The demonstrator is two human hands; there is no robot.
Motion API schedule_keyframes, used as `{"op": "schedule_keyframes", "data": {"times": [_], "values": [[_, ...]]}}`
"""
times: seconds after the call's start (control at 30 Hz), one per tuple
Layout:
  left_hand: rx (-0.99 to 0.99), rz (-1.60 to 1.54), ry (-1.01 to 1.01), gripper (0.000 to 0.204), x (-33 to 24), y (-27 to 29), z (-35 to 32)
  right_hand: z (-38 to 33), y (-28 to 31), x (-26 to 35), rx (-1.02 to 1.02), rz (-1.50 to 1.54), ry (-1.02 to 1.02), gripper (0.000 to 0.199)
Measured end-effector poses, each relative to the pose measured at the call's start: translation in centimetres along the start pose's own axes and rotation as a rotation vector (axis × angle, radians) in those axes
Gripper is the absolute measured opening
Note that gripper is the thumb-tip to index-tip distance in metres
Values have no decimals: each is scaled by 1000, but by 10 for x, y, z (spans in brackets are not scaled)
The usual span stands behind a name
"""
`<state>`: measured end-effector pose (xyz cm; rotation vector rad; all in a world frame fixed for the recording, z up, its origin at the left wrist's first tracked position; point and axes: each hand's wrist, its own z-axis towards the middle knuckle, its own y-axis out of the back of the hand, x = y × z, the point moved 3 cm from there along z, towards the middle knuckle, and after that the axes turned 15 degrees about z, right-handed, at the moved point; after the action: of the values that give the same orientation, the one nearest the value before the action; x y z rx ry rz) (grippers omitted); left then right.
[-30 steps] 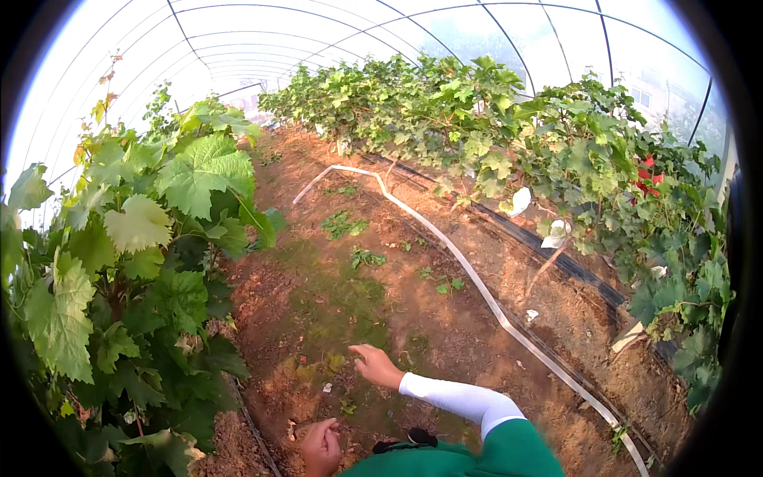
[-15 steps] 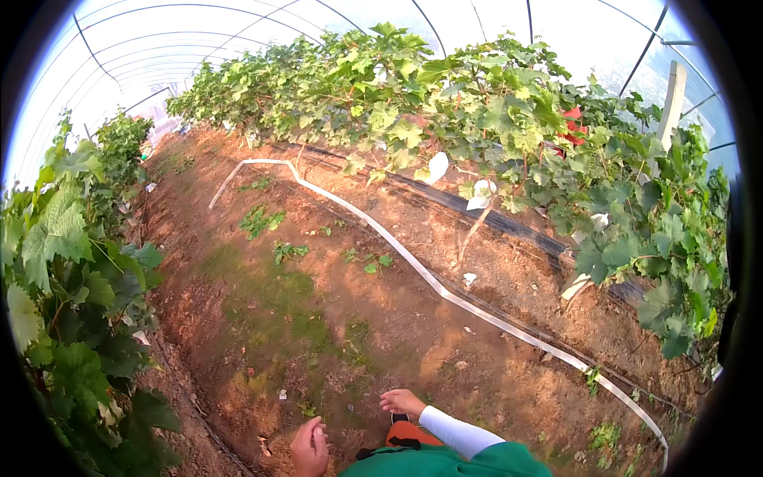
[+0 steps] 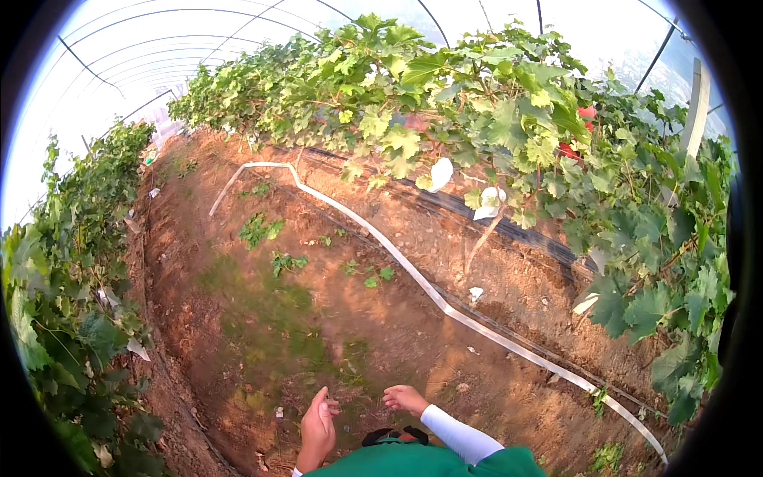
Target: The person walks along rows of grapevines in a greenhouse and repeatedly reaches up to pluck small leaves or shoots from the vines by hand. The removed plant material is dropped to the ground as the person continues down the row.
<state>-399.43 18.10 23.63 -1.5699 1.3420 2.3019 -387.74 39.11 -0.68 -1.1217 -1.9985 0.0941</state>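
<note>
Loosely, both hands hang in front of the body at the lower edge of the view, apart from each other, with a gap between them. The left hand (image 3: 318, 425) is raised nearly upright, its fingers pointing up and slightly bent, the palm turned toward the right; its grip is relaxed and half spread. The right hand (image 3: 407, 399) lies more level and a little higher in the view, its fingers pointing left toward the other hand, softly curled and slack; whether its fingertips meet, I cannot tell. Behind it, a forearm in a white sleeve (image 3: 462, 435) slants down to the green top (image 3: 421, 461). Beneath both hands runs the brown soil path (image 3: 381, 334), the nearest thing to them, with a small white scrap (image 3: 280, 412) lying on it to the left of the left hand. A pale hose (image 3: 415, 276) bends along the path to the right, beside a leafy vine row (image 3: 509, 119); another vine row (image 3: 67, 270) borders the left.
</note>
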Motion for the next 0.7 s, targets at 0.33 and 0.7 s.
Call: {"op": "schedule_keyframes", "data": {"times": [0.33, 0.7], "values": [[247, 112, -105, 48, -47, -63, 100, -8, 117, 18, -227, 266, 21, 30], [388, 8, -170, 56, -36, -149, 247, 54, 175, 78, -369, 324, -40, 30]]}}
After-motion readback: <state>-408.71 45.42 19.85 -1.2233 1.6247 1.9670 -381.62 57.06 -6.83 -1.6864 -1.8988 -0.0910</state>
